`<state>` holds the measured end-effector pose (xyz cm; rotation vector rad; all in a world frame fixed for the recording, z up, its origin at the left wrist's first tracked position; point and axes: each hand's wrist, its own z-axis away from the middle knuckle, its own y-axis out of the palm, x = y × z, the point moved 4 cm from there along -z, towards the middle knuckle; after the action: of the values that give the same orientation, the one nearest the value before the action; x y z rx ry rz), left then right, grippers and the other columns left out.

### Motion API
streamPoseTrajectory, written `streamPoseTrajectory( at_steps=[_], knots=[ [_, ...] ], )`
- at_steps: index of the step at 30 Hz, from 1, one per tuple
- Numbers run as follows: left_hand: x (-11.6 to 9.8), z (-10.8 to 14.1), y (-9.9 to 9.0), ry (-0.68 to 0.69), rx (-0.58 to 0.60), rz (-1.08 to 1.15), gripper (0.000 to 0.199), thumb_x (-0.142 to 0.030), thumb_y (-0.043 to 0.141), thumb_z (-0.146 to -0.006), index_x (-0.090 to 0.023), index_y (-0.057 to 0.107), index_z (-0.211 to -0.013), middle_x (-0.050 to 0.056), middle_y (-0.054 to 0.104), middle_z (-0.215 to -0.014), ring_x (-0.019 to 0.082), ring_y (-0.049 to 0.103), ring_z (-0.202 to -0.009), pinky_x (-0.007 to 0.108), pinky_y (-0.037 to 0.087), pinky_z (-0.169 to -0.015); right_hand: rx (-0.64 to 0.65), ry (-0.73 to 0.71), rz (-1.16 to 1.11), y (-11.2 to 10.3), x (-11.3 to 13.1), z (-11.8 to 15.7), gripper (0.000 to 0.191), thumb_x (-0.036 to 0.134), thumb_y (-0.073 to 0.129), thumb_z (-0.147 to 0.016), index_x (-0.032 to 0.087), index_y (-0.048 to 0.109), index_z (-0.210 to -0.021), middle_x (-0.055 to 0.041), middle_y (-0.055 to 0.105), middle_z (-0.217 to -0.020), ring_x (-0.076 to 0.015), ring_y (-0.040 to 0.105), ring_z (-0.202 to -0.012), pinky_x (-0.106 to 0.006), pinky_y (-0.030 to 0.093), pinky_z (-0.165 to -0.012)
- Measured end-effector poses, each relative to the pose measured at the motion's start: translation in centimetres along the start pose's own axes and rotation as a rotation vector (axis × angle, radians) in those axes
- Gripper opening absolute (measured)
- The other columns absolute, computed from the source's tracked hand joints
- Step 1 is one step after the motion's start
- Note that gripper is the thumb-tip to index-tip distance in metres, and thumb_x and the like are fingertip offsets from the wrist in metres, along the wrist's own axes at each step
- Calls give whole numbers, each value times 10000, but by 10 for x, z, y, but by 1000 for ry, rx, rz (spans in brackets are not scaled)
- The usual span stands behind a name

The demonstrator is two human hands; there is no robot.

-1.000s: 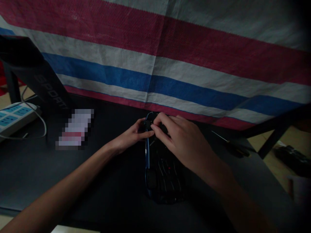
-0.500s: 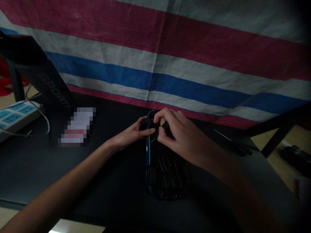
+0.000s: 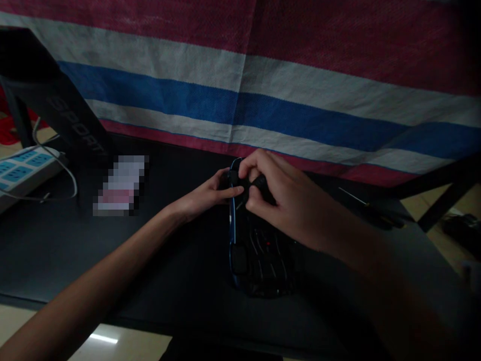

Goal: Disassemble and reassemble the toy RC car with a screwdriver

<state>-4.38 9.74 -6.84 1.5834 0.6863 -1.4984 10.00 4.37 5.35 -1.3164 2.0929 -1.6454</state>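
Across the upper frame hangs a striped sheet [image 3: 240, 75], above a black counter [image 3: 180, 291]. At centre rests a dark, blue-edged toy car [image 3: 265, 258]. The right hand [image 3: 287, 188] curls over its upper end, holding a dim black piece [image 3: 260, 183]; the left hand [image 3: 206, 197] grips its left side. At right lies a screwdriver [image 3: 366, 204].

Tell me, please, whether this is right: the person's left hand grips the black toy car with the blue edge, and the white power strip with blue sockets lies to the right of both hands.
Not quite: the head view shows the white power strip to the left of both hands. The left hand does grip the black toy car.
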Motion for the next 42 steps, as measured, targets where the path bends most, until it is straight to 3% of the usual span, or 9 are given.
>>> streamPoseTrajectory(
  at_steps=[6, 11, 17, 23, 27, 30, 34, 38, 42],
  knots=[
    [-5, 1, 0, 29, 2, -22, 540, -291, 788, -835, -215, 574, -1326, 94, 643, -1291, 285, 602, -1195, 443, 493, -1025, 29, 144, 158, 1, -3, -2, 140, 282, 508, -1030, 219, 614, -964, -8, 652, -776, -193, 571, -708, -340, 398, -684],
    [-6, 3, -1, 22, -27, -46, 550, -331, 772, -866, -213, 548, -1355, 92, 627, -1326, 294, 564, -1272, 449, 448, -1090, 34, -26, 69, 0, 1, -3, 150, 89, 528, -923, 196, 577, -1015, -48, 665, -1005, -212, 586, -971, -352, 427, -891],
    [-5, 4, -3, 3, -12, -64, 632, -324, 772, -865, -208, 491, -1419, 105, 614, -1356, 299, 547, -1308, 455, 418, -1128, 40, 93, 181, 2, -1, -2, 124, 229, 478, -1042, 206, 591, -995, -36, 652, -843, -222, 599, -798, -379, 462, -775],
    [-6, 5, -5, 31, -44, -105, 614, -367, 777, -857, -210, 513, -1390, 117, 585, -1429, 334, 474, -1414, 478, 346, -1196, 87, 15, 3, 3, 13, -1, 221, 120, 540, -942, 201, 528, -1148, -78, 672, -1138, -226, 603, -1085, -377, 480, -955],
    [-3, 5, -7, 25, -34, -74, 733, -377, 793, -824, -245, 458, -1462, 90, 624, -1395, 331, 514, -1385, 478, 380, -1176, 61, 28, 134, 5, 14, -2, 70, 226, 521, -1012, 203, 587, -1014, -53, 686, -924, -229, 616, -900, -385, 469, -851],
    [0, 5, -8, 15, -23, -46, 749, -354, 788, -824, -239, 447, -1481, 102, 635, -1381, 334, 539, -1358, 483, 415, -1143, 18, 53, 195, 8, 7, -3, 208, 311, 493, -1067, 203, 605, -927, -34, 658, -791, -208, 587, -761, -359, 437, -731],
    [-1, 4, -5, -2, -11, -20, 759, -298, 806, -814, -225, 449, -1479, 116, 605, -1430, 316, 522, -1379, 467, 396, -1162, 31, -45, 132, 6, 6, -1, 87, 178, 498, -1038, 186, 584, -1023, -59, 668, -951, -211, 600, -896, -372, 453, -857],
    [-4, 5, -3, -1, -12, -9, 711, -320, 787, -852, -195, 458, -1471, 138, 558, -1488, 313, 485, -1418, 466, 356, -1195, 42, -67, 89, 1, 10, 0, 156, 80, 495, -955, 181, 561, -1055, -86, 636, -1049, -235, 573, -1057, -389, 457, -966],
    [-2, 4, -6, 20, -33, -38, 713, -335, 797, -843, -209, 470, -1464, 124, 591, -1447, 316, 508, -1396, 472, 360, -1196, 46, 39, 173, 1, 6, -3, 89, 233, 518, -1033, 199, 596, -1005, -67, 681, -948, -238, 606, -921, -402, 477, -877]
  ],
)
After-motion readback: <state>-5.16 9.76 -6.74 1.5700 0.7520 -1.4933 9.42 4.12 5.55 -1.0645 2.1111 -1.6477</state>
